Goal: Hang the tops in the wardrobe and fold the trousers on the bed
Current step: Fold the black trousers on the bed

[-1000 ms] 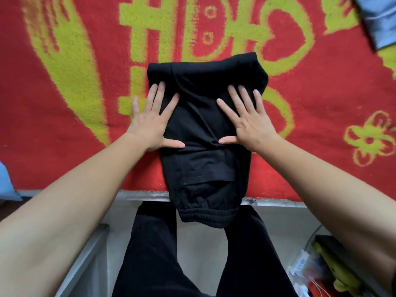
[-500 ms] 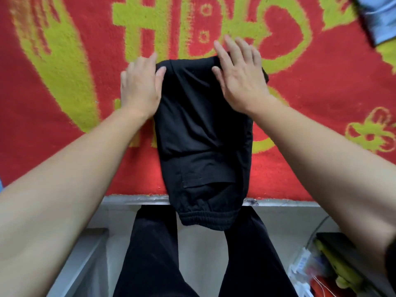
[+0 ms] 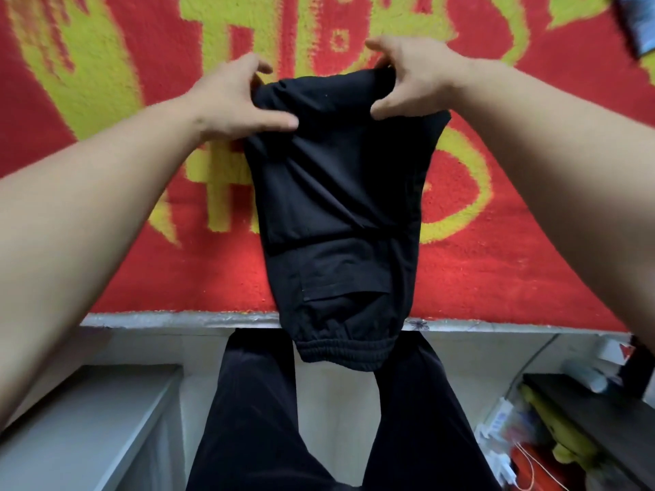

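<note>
Two pinch grips, palms no longer flat: left hand (image 3: 234,97) on trousers (image 3: 336,207) at 11 o'clock, right hand (image 3: 414,79) at 1 o'clock. Fold toward 6 o'clock likely.

- Left hand (image 3: 234,97) and right hand (image 3: 414,79) each grip a far corner of the black trousers (image 3: 340,214).
- The trousers' cuff hangs over the near edge of the red bed (image 3: 531,260).

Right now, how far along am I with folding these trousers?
Done: the black trousers lie folded into one narrow strip on the red blanket. In hand: the left hand and right hand grip its far end, likely to fold it back. Left: that fold, with the elastic cuff hanging over the bed edge. No wardrobe shows, so the tops cannot be judged.
</note>
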`<state>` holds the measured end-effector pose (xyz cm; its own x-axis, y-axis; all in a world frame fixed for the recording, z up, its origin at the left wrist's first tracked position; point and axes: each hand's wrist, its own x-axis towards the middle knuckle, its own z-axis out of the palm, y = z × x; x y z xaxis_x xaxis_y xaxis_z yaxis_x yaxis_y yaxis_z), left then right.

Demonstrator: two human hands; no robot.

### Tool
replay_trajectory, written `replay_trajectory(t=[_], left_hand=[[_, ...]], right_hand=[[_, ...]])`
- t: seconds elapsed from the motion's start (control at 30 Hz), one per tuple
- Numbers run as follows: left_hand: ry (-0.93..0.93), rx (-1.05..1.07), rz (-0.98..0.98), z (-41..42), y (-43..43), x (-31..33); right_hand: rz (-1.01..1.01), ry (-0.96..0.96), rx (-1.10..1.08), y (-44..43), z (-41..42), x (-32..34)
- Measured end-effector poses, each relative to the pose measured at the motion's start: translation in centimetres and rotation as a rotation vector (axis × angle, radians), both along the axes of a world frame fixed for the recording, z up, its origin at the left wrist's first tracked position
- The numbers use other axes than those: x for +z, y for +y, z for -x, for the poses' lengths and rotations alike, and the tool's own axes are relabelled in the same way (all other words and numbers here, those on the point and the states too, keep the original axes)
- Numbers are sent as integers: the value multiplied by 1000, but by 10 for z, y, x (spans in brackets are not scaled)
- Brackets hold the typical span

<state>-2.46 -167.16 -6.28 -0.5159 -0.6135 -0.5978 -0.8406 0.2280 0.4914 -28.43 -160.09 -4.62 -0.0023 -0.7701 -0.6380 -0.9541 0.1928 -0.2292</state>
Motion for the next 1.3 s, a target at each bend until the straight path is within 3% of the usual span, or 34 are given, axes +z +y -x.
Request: replay_trajectory(t=[0.1, 0.23, 0.43, 0.6, 0.8, 1.0, 1.17, 1.3], left_hand=[[-202, -228, 114, 16, 4, 5], [-192, -262, 271, 22, 21, 29], [-60, -233, 425, 12, 52, 84], [-90, -233, 553, 24, 55, 128], [-8, -56, 831, 20, 95, 147], [-56, -79, 650, -20, 207, 121], [-149, -89, 547, -55, 305, 75], [-183, -187, 381, -68, 340, 38]], right_hand=[[7, 120, 150, 0, -9, 3], [119, 139, 120, 22, -10, 32], [220, 225, 116, 61, -9, 101], [273, 298, 125, 63, -2, 141], [574, 326, 70, 96, 0, 141], [450, 176, 126, 199, -34, 113], [462, 150, 155, 297, -73, 56], [184, 33, 151, 343, -88, 10]])
